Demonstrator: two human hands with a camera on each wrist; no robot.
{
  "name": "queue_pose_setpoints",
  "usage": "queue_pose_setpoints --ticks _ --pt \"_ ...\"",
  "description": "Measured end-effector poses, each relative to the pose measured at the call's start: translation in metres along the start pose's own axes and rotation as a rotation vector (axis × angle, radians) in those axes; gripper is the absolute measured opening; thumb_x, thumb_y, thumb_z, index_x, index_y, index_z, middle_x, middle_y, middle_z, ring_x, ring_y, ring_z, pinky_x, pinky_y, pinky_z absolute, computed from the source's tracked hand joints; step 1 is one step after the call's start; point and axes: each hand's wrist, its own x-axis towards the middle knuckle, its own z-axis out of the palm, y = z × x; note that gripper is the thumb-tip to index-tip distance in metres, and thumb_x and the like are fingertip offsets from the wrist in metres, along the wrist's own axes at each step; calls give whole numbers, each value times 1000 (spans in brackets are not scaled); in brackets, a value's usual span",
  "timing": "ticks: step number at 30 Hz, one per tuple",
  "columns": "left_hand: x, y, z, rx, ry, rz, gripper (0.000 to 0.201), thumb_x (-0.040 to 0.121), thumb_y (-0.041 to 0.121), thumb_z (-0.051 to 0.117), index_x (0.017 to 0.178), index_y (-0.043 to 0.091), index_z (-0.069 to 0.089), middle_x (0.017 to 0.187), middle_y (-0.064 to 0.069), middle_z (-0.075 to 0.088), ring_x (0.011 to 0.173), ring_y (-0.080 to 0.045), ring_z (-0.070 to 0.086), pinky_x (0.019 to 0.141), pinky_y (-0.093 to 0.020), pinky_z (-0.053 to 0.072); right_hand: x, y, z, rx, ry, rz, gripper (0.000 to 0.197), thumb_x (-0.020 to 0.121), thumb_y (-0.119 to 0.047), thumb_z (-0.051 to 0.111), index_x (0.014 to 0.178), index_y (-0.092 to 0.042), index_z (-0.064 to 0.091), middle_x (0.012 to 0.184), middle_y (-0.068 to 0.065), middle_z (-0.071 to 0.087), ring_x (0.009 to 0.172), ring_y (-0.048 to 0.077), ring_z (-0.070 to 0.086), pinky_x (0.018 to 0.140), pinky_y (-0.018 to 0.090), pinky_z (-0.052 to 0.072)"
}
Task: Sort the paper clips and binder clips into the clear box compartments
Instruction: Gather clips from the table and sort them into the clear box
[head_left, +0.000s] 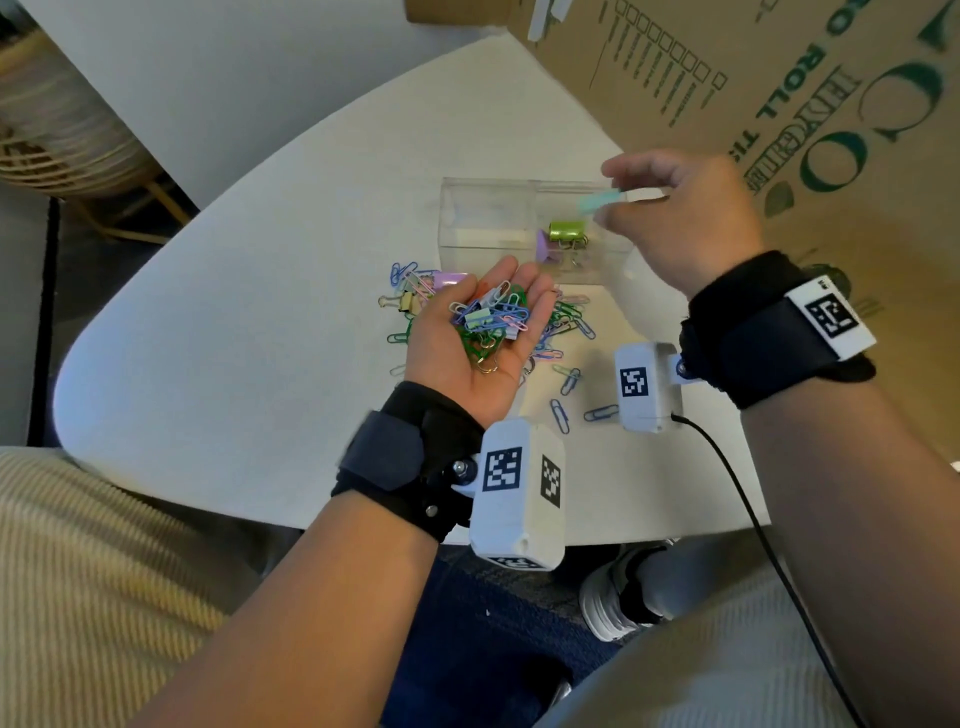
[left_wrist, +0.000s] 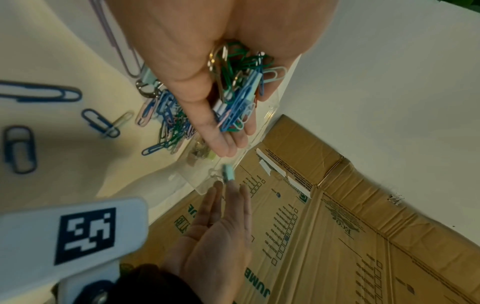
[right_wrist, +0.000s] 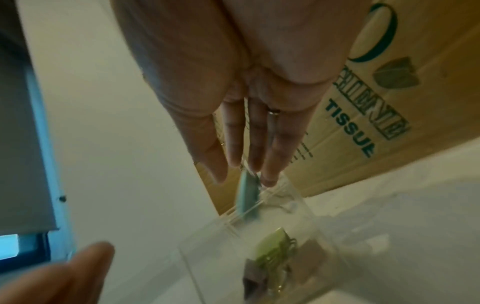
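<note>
Sorting has barely begun: your right hand (head_left: 680, 218), fingers straight, has a mint binder clip (head_left: 602, 201) at its fingertips over the clear box (head_left: 467, 218), whose right compartment holds two binder clips; whether you still hold it I cannot tell. Your left hand (head_left: 483, 338) cups mixed clips above the pile (head_left: 566, 322) on the white tabletop (head_left: 234, 312), beside a cardboard carton (head_left: 831, 130).

light: soft, even daylight | blur: right hand (head_left: 670, 218) smeared (motion) | wrist views dimmer | edges: wide-angle bending
</note>
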Motion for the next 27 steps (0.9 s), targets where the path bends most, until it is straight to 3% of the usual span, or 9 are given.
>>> queue_pose_setpoints --ticks 2,4,9,13,16,18,21,23,27 --pt "-1 0 1 -14 -6 12 35 98 22 39 104 -3 62 92 -21 70 94 -34 64 83 -44 55 -2 -4 1 -124 -47 -40 36 82 -21 71 117 -28 66 110 -11 63 92 9 60 81 21 47" --pt "-1 0 3 -31 -8 29 35 97 21 39 103 -4 62 93 -21 69 97 -36 62 84 -44 52 -6 -14 2 -169 -49 -128 30 82 -24 70 111 -30 68 108 -10 64 90 11 61 81 24 48" --pt "-3 1 6 -22 -16 55 34 97 20 39 108 -4 61 95 -21 69 93 -34 64 85 -44 54 -26 -42 6 -229 -294 -255 6 81 -25 70 85 -25 75 69 -15 66 54 -9 53 54 3 35" --pt "-3 0 5 17 -30 77 40 98 22 36 122 -2 57 102 -19 67 96 -30 63 89 -40 52 -36 -49 10 -387 -410 -279 5 77 -29 73 78 -24 75 51 -29 59 54 -17 51 49 5 35" --pt "-2 1 2 7 -38 84 42 97 23 34 126 -1 54 97 -20 65 84 -30 66 72 -33 55 -41 -54 11 -449 -508 -305 10 72 -28 78 81 -25 73 53 -48 47 59 -14 52 52 8 36" --pt "-2 2 2 -1 -47 88 40 97 24 34 115 -1 60 91 -19 66 78 -29 66 65 -33 56 -43 -55 14 -506 -542 -315 19 70 -29 79 87 -27 72 59 -53 45 63 -3 52 59 19 40" --pt "-3 2 4 -23 -44 92 36 98 25 34 91 2 62 78 -16 65 71 -27 66 57 -30 56 -46 -54 22 -517 -518 -334 28 67 -31 79 93 -31 69 73 -26 63 71 7 54 69 31 49" --pt "-3 2 4 -7 -41 98 34 98 25 34 89 4 59 79 -15 62 72 -25 64 60 -27 56 -47 -54 23 -466 -511 -344 32 66 -29 79 96 -32 67 77 -10 64 71 9 55 70 34 51" --pt "-2 2 5 9 -8 97 31 98 22 36 85 5 58 77 -11 59 71 -21 61 64 -26 50 -47 -56 22 -373 -489 -343 28 71 -37 78 96 -34 67 75 -10 63 69 3 56 70 30 50"
